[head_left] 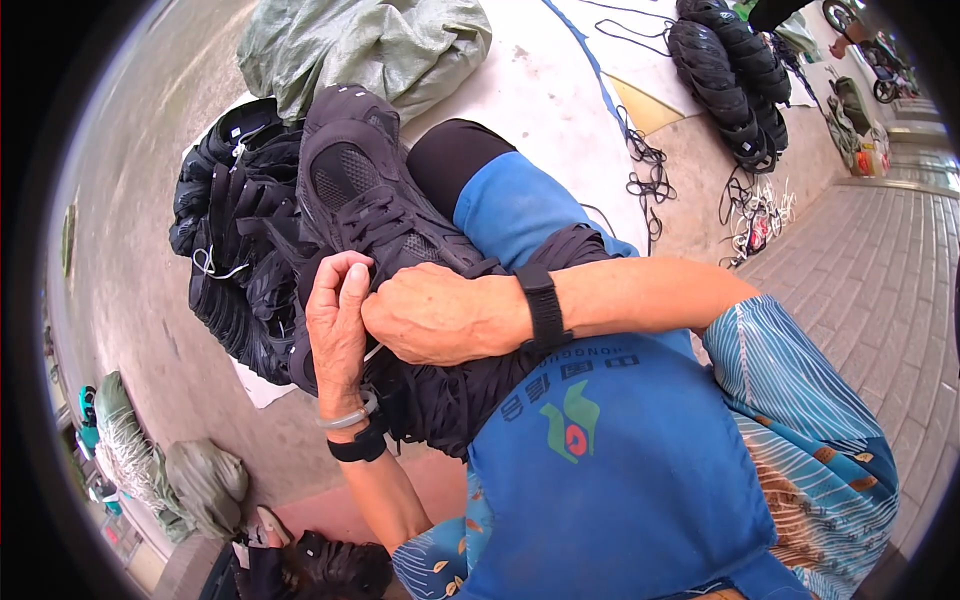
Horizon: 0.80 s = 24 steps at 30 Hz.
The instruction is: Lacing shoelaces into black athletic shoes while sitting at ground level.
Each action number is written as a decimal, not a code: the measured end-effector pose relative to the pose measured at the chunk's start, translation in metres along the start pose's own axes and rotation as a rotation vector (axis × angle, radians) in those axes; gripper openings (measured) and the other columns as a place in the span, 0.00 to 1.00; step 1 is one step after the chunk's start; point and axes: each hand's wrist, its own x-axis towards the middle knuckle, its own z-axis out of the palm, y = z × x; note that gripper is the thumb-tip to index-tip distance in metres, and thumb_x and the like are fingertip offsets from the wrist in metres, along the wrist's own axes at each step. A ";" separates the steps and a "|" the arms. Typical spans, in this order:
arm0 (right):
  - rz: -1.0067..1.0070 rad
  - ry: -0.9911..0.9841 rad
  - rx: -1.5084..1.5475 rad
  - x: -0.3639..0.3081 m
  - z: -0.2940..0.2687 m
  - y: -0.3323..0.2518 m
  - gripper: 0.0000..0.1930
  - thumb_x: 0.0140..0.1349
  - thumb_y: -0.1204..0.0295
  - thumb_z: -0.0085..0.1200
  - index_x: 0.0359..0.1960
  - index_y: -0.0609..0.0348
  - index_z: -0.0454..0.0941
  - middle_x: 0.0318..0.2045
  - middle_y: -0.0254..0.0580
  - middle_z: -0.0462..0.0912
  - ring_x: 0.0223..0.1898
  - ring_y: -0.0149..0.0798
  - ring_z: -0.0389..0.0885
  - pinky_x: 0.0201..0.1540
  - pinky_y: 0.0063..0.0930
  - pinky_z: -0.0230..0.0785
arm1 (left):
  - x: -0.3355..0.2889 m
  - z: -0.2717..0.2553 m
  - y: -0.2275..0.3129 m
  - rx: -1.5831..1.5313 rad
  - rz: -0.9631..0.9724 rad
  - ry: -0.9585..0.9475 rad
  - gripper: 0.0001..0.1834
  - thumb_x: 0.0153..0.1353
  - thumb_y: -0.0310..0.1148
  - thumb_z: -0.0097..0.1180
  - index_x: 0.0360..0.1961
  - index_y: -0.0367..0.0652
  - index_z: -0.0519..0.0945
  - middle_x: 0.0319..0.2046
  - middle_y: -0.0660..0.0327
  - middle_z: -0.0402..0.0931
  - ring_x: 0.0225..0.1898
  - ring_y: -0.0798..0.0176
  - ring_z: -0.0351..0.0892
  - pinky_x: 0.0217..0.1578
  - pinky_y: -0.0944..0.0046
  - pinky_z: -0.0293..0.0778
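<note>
A black mesh shoe upper [352, 175] with black laces [378, 228] lies across my lap, its toe pointing away. My left hand [338, 320] is at its near left side, thumb and fingers drawn together in a pinch. Beside it, my right hand [440, 312] is closed in a fist over the near end of the laces, almost touching the left thumb. What either hand grips is hidden. More black uppers [425, 405] are bunched under my wrists. At the left sits a large bundle of black uppers [235, 215], tied with white cord.
A pale green woven sack [360, 50] lies at the far side. Another bundle of black uppers [725, 75] is at the far right, near loose black laces [648, 175] and white cords [760, 215]. Filled sacks [205, 485] stand at lower left, near another person's dark hair [335, 570].
</note>
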 end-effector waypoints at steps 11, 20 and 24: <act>-0.088 -0.054 -0.078 -0.019 0.004 -0.026 0.08 0.49 0.73 0.56 0.19 0.66 0.77 0.18 0.52 0.79 0.21 0.50 0.81 0.23 0.41 0.72 | -0.014 -0.005 0.035 0.252 -0.124 -0.200 0.16 0.61 0.40 0.61 0.33 0.34 0.80 0.27 0.68 0.72 0.27 0.75 0.68 0.29 0.72 0.65; -0.071 -0.219 0.308 -0.042 -0.019 -0.004 0.16 0.59 0.65 0.49 0.25 0.71 0.77 0.25 0.57 0.80 0.30 0.56 0.80 0.35 0.45 0.71 | -0.042 -0.003 0.045 -0.252 -0.153 -0.207 0.16 0.70 0.37 0.47 0.31 0.35 0.74 0.26 0.62 0.72 0.29 0.71 0.71 0.35 0.68 0.73; 0.230 -0.185 0.653 -0.047 -0.044 0.019 0.17 0.63 0.65 0.43 0.31 0.68 0.79 0.28 0.50 0.81 0.36 0.47 0.80 0.41 0.36 0.70 | -0.049 0.016 0.049 -0.486 -0.038 -0.263 0.16 0.71 0.35 0.42 0.28 0.37 0.70 0.25 0.58 0.71 0.33 0.63 0.72 0.42 0.60 0.73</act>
